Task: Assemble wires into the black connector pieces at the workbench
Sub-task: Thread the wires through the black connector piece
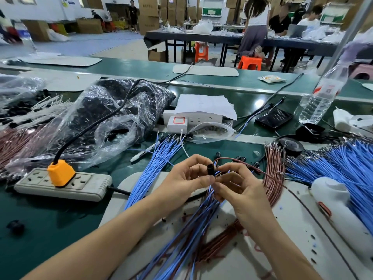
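Above the pale mat (292, 209), your left hand (187, 176) pinched the small black connector piece (211, 169) while your right hand (240, 188) gripped a thin brown wire (230, 158) beside it. Slack and springy, that glossy wire could well have buckled or missed the stubby cylinder's opening had you pushed it off-axis.

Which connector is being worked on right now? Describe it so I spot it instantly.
Find the white mat strewn with blue wires. Above it, the left hand pinches a short black connector. Unlike the loose black pieces behind, it is held up, with a brown wire arching beside it.
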The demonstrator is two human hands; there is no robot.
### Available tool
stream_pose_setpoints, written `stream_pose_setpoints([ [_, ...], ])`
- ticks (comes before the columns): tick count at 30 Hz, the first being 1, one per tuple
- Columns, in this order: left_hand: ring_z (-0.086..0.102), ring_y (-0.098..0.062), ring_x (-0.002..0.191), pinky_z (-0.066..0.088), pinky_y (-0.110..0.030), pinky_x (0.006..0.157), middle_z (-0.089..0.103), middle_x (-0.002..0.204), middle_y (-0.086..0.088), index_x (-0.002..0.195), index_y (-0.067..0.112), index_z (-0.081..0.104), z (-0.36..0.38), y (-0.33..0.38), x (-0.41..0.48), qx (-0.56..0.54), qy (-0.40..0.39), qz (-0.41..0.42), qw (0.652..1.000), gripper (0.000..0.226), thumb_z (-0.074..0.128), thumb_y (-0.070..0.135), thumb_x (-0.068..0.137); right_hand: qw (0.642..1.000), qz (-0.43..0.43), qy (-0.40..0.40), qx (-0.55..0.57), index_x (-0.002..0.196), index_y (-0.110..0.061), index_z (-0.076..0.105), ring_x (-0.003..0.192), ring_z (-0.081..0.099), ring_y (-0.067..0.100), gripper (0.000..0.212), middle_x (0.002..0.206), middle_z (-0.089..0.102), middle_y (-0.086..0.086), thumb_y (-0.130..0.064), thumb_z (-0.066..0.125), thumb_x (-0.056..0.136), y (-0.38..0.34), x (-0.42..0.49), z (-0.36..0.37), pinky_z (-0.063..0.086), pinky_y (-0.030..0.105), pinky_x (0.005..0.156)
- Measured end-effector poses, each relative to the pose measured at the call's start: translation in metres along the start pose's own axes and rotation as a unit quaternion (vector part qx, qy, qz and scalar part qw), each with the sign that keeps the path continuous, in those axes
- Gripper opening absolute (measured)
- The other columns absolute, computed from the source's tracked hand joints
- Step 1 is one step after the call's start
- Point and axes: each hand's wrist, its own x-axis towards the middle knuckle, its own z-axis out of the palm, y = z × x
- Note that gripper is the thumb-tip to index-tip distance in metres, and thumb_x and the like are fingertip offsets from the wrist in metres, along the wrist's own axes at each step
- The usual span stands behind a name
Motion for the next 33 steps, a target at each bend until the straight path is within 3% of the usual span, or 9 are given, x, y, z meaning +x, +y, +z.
stream_pose_setpoints([
  [4,0.059,-0.012,0.062,0.051,-0.022,0.060,0.061,0.073,-0.004,0.085,0.008,0.060,-0.012,0.004,0.014,-0.302,0.135,-0.094,0.939,0.014,0.062,0.008,0.071,0.971,0.139,-0.192,0.001,0.080,-0.012,0.066,0.050,0.044,0.010,0.025,0.065,0.055,0.006,0.013,0.067,0.076,-0.008,-0.004,-0.007,0.035,0.017,0.047],
  [7,0.056,-0.015,0.056,0.051,-0.024,0.059,0.058,0.067,-0.006,0.072,0.005,0.062,-0.035,0.011,0.022,-0.441,0.237,-0.132,0.855,0.015,0.055,0.012,0.084,0.868,0.190,-0.455,-0.064,0.076,-0.013,0.069,0.056,0.051,0.003,0.016,0.069,0.063,-0.005,0.002,0.067,0.075,-0.023,-0.009,-0.013,0.040,0.012,0.052],
  [10,0.053,-0.014,0.057,0.049,-0.022,0.058,0.054,0.068,-0.006,0.084,0.006,0.061,-0.046,0.012,0.025,-0.478,0.265,-0.121,0.829,0.018,0.048,0.014,0.094,0.796,0.217,-0.561,-0.064,0.080,-0.019,0.067,0.062,0.056,-0.001,0.025,0.078,0.064,-0.002,0.006,0.062,0.081,-0.029,-0.009,-0.016,0.045,0.013,0.060],
  [13,0.053,-0.014,0.060,0.051,-0.021,0.057,0.055,0.070,-0.006,0.093,0.012,0.062,-0.039,0.011,0.025,-0.407,0.227,-0.097,0.880,0.014,0.049,0.009,0.086,0.834,0.221,-0.504,-0.038,0.082,-0.019,0.069,0.055,0.056,0.001,0.013,0.071,0.067,-0.005,-0.006,0.066,0.081,-0.025,-0.009,-0.015,0.044,0.013,0.053],
  [17,0.059,-0.013,0.064,0.052,-0.022,0.062,0.061,0.075,-0.008,0.095,0.016,0.065,-0.018,0.003,0.013,-0.237,0.074,-0.056,0.967,0.024,0.063,0.003,0.075,0.954,0.218,-0.203,0.037,0.075,-0.011,0.067,0.045,0.050,0.007,0.017,0.065,0.063,0.004,-0.026,0.075,0.071,-0.012,-0.006,-0.004,0.035,0.014,0.040],
  [21,0.056,-0.021,0.078,0.050,-0.025,0.075,0.052,0.083,-0.017,0.097,0.022,0.067,-0.006,-0.007,0.002,-0.036,0.012,-0.008,0.999,0.021,0.067,0.014,0.078,0.997,0.065,-0.036,-0.027,0.071,-0.008,0.064,0.041,0.043,0.013,0.013,0.054,0.055,0.002,-0.019,0.070,0.075,-0.008,-0.002,0.000,0.030,0.018,0.036],
  [24,0.059,-0.018,0.078,0.049,-0.026,0.077,0.058,0.082,-0.010,0.100,0.019,0.065,-0.004,-0.005,0.001,-0.010,0.004,-0.008,1.000,0.021,0.070,0.013,0.080,0.996,0.016,-0.036,-0.077,0.068,-0.006,0.063,0.041,0.040,0.013,0.016,0.049,0.051,0.001,-0.005,0.069,0.082,-0.008,-0.003,0.000,0.030,0.017,0.038],
  [27,0.063,-0.008,0.069,0.051,-0.017,0.068,0.064,0.078,-0.007,0.100,0.008,0.062,-0.005,-0.001,0.005,-0.127,0.080,-0.006,0.989,0.024,0.062,0.005,0.076,0.979,0.090,-0.159,-0.092,0.060,-0.010,0.060,0.037,0.034,0.007,0.027,0.047,0.047,0.002,0.002,0.068,0.082,-0.012,-0.005,-0.001,0.027,0.014,0.037],
  [33,0.062,-0.005,0.072,0.050,-0.013,0.068,0.071,0.083,0.001,0.112,0.012,0.059,0.009,0.000,-0.006,-0.074,0.097,0.066,0.990,0.031,0.057,0.007,0.082,0.932,0.177,-0.296,-0.115,0.060,-0.016,0.062,0.036,0.034,0.007,0.015,0.049,0.050,0.001,-0.012,0.067,0.072,-0.025,-0.007,-0.015,0.024,0.014,0.036],
])
